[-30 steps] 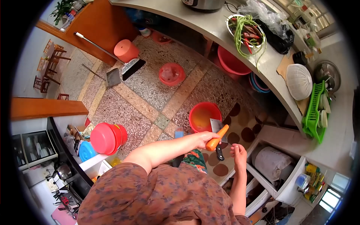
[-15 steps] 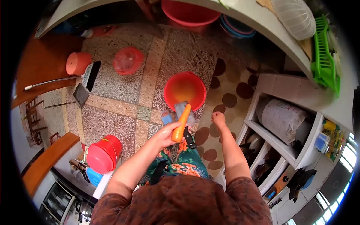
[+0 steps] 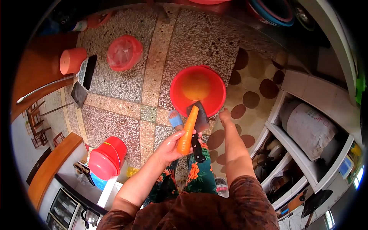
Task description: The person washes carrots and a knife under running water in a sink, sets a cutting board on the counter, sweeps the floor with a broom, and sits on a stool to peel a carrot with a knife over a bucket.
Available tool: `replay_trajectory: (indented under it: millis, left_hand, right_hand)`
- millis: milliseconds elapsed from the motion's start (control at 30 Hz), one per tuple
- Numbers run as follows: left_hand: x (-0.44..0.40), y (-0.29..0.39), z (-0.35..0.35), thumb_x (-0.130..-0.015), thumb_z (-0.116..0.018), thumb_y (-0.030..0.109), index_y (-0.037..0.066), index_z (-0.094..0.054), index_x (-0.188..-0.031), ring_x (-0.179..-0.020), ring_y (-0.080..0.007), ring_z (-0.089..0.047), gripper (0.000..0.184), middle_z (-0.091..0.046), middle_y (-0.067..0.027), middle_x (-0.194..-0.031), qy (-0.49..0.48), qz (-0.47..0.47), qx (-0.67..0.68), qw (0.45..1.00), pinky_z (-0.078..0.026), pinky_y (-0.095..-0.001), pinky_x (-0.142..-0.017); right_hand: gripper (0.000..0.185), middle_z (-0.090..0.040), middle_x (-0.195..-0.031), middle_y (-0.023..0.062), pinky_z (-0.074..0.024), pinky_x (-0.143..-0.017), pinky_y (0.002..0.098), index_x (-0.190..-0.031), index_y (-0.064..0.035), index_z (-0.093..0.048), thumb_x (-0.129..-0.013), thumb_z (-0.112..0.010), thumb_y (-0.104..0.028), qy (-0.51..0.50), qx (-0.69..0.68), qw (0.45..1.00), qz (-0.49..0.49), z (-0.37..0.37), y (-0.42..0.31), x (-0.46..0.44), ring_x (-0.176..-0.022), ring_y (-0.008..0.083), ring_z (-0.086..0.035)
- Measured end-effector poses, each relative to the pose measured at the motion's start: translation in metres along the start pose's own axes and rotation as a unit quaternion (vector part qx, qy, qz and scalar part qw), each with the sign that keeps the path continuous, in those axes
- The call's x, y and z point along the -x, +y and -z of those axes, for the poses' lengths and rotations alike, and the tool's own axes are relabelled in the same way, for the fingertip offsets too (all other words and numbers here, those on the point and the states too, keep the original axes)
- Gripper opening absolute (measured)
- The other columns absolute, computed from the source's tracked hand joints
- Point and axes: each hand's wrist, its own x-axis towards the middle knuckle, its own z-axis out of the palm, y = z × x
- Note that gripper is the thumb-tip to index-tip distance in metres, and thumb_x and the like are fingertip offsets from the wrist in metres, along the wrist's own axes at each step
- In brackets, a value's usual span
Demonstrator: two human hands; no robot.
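My left hand [image 3: 171, 147] is closed around the thick end of an orange carrot [image 3: 188, 132]. Against that same hand lies a cleaver, its black riveted handle [image 3: 197, 148] at my fingers and its dark grey blade [image 3: 202, 119] behind the carrot. Both point away from me toward a red basin [image 3: 219, 90], which has yellowish-brown liquid [image 3: 195, 87] in it. Just beyond the basin's near right rim, my right hand [image 3: 225, 115] appears small and curled closed. I see nothing in it, though its fingertips are partly hidden.
A blue slipper [image 3: 175, 119] on my foot is near the basin. A patterned mat [image 3: 251, 99] lies to the right, beside open shelves with a white sack [image 3: 306, 128]. Red buckets [image 3: 109, 157], a bag-lined pink basin [image 3: 125, 53] and a dustpan [image 3: 79, 95] stand left.
The view has tilted and moved closer to the basin. My left hand still grips the carrot and cleaver, the blade now turned more rightward. My right hand is nearer the basin's rim.
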Motion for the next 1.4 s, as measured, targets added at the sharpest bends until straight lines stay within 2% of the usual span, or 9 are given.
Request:
replay_trajectory:
  millis: [167, 233, 367, 433, 533, 667, 900, 1033, 1400]
  left_hand:
    - [-0.009, 0.007, 0.013, -0.092, -0.046, 0.029, 0.002, -0.047, -0.119, -0.105, -0.026, -0.054, 0.038, -0.051, -0.0156, -0.12, -0.009, 0.013, 0.031, 0.999, -0.048, -0.0358, -0.076]
    - [-0.011, 0.008, 0.015, -0.092, -0.046, 0.03, 0.002, -0.047, -0.119, -0.105, -0.0255, -0.053, 0.038, -0.049, -0.0157, -0.122, -0.012, 0.014, 0.043, 0.999, -0.048, -0.0353, -0.075]
    - [-0.01, 0.013, 0.007, -0.092, -0.047, 0.028, 0.003, -0.048, -0.115, -0.105, -0.0255, -0.053, 0.035, -0.049, -0.0162, -0.122, -0.011, -0.005, 0.06, 0.998, -0.047, -0.0357, -0.076]
    - [-0.008, 0.014, 0.008, -0.092, -0.047, 0.027, 0.003, -0.049, -0.114, -0.106, -0.0255, -0.053, 0.033, -0.052, -0.0157, -0.119, -0.026, -0.017, 0.069, 0.997, -0.047, -0.0368, -0.077]
    - [-0.003, 0.02, 0.005, -0.091, -0.046, 0.027, 0.002, -0.048, -0.115, -0.106, -0.0276, -0.053, 0.034, -0.048, -0.0187, -0.123, -0.044, -0.028, 0.095, 0.994, -0.048, -0.0347, -0.075]
    - [0.012, 0.027, 0.0, -0.091, -0.048, 0.025, 0.003, -0.049, -0.114, -0.095, -0.0212, -0.055, 0.032, -0.055, -0.0108, -0.112, -0.019, -0.035, 0.107, 0.993, -0.047, -0.035, -0.073]
    - [0.058, 0.019, -0.013, -0.091, -0.046, 0.025, 0.005, -0.05, -0.115, -0.091, -0.0197, -0.055, 0.032, -0.057, -0.0043, -0.109, -0.04, -0.045, 0.142, 0.988, -0.046, -0.0347, -0.07]
    - [0.103, 0.01, -0.022, -0.09, -0.043, 0.028, 0.002, -0.052, -0.114, -0.103, -0.0265, -0.057, 0.036, -0.053, -0.0182, -0.119, -0.143, -0.056, 0.173, 0.973, -0.052, -0.0337, -0.071]
    - [0.213, 0.056, -0.022, -0.091, -0.045, 0.031, 0.003, -0.053, -0.114, -0.101, -0.0245, -0.057, 0.037, -0.052, -0.0147, -0.122, -0.179, -0.087, 0.168, 0.966, -0.051, -0.0367, -0.076]
  right_hand:
    - [0.044, -0.058, -0.113, 0.0226, -0.0445, -0.089, 0.0375, -0.12, -0.0048, -0.05, -0.077, -0.054, -0.012, -0.01, -0.066, 0.998, 0.003, -0.014, 0.017, -0.02, -0.106, 0.0342, -0.056]
    - [0.044, -0.053, -0.073, 0.0057, -0.0384, -0.048, 0.0349, -0.117, -0.004, -0.05, -0.074, -0.051, -0.003, 0.02, -0.106, 0.994, 0.016, -0.012, 0.017, -0.015, -0.059, 0.018, -0.048]
    - [0.023, -0.051, -0.071, 0.0041, -0.0411, -0.052, 0.0305, -0.099, -0.0023, -0.052, -0.077, -0.051, -0.002, 0.07, -0.219, 0.973, 0.033, 0.004, -0.023, 0.058, -0.061, 0.0155, -0.049]
    - [0.008, -0.049, -0.07, 0.0023, -0.0421, -0.056, 0.025, -0.087, -0.0043, -0.049, -0.081, -0.049, 0.002, -0.08, -0.54, 0.837, 0.036, 0.005, -0.045, 0.093, -0.064, 0.0114, -0.048]
    - [0.013, -0.051, -0.073, 0.0019, -0.044, -0.058, 0.0225, -0.09, -0.0044, -0.051, -0.083, -0.045, 0.005, -0.113, -0.514, 0.845, 0.101, 0.01, -0.075, 0.14, -0.067, 0.0097, -0.05]
    - [0.013, -0.054, -0.079, 0.0033, -0.0474, -0.064, 0.0241, -0.094, -0.0034, -0.051, -0.086, -0.045, 0.004, -0.144, -0.43, 0.867, 0.207, 0.002, -0.081, 0.158, -0.07, 0.0124, -0.055]
    - [0.015, -0.05, -0.076, 0.0, -0.045, -0.066, 0.0223, -0.091, -0.0049, -0.051, -0.082, -0.049, 0.007, -0.243, -0.412, 0.861, 0.174, 0.06, -0.116, 0.236, -0.07, 0.0106, -0.052]
    - [0.008, -0.052, -0.086, 0.0039, -0.0497, -0.075, 0.0296, -0.092, -0.0043, -0.049, -0.087, -0.046, 0.002, -0.286, -0.338, 0.873, 0.205, 0.086, -0.133, 0.289, -0.083, 0.0149, -0.055]
    - [0.019, -0.048, -0.083, 0.0, -0.0503, -0.076, 0.0365, -0.086, -0.0071, -0.051, -0.077, -0.046, 0.009, -0.305, -0.283, 0.886, 0.206, 0.076, -0.217, 0.425, -0.077, 0.0122, -0.051]
